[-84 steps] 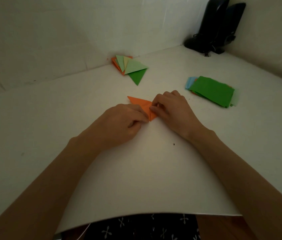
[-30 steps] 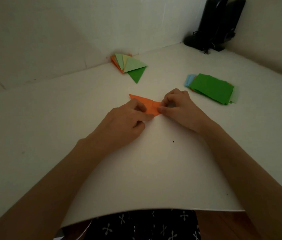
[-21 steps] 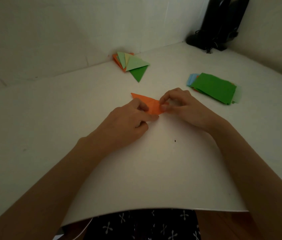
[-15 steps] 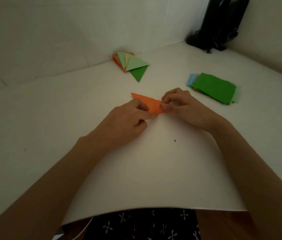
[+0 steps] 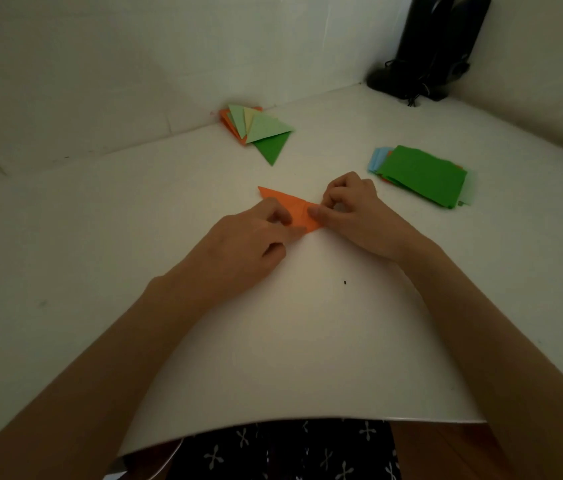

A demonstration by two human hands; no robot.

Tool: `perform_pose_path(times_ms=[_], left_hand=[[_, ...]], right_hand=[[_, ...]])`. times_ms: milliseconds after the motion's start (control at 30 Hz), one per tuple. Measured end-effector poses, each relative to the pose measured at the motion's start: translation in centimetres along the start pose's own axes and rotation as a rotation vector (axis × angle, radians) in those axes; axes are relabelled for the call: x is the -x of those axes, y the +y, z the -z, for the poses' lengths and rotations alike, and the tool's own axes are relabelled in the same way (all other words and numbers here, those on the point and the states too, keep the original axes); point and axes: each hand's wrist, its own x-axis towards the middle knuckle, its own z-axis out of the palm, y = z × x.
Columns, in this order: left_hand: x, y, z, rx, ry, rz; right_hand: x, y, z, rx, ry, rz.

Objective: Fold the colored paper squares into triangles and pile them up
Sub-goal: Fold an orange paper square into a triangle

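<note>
At the middle of the white table lies an orange folded paper triangle, flat on the surface, its long point directed far-left and its blunt end toward the right. Left hand: fingers bent, tips bearing down on the near-left part of the orange folded paper triangle, index finger laid along its near edge; whether the thumb touches the paper cannot be told. Right hand: fingers curled, thumb and fingertips clamped on the right end of the same piece. The two hands are close together, with a short span of orange showing between them. Far of this work, against the back wall, sits a fanned pile of folded paper triangles in orange, pale green, yellow and dark green, the dark green one pointing nearest. To the right, well apart from that pile and just beyond the right hand, rests a stack of flat paper squares, dark green on top, with light blue and orange edges showing beneath. A black upright device with a cable stands in the far right corner. A small dark speck marks the table near of the hands. Dark patterned fabric shows below the table's near edge.
</note>
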Motion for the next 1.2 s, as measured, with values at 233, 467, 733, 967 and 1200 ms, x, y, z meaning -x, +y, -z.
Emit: perform_pose_path(times_ms=[233, 467, 733, 967, 1200], left_hand=[[0.1, 0.2, -0.1, -0.019, -0.005, -0.012], [0.3, 0.7, -0.1, -0.04, 0.022, 0.003], [0.5, 1.2, 0.0, -0.091, 0.017, 0.04], [0.4, 0.8, -0.2, 0.02, 0.081, 0.075], [0.4, 0.5, -0.3, 0.015, 0.024, 0.057]], right_hand=[[-0.2, 0.2, -0.8, 0.079, 0.099, 0.067], [-0.3, 0.4, -1.3, 0.193, 0.173, 0.124], [0.0, 0.1, -1.2, 0.237, 0.143, 0.078], [0.3, 0.8, -0.1, 0.167, 0.051, 0.087], [0.4, 0.5, -0.3, -0.031, 0.055, 0.014]])
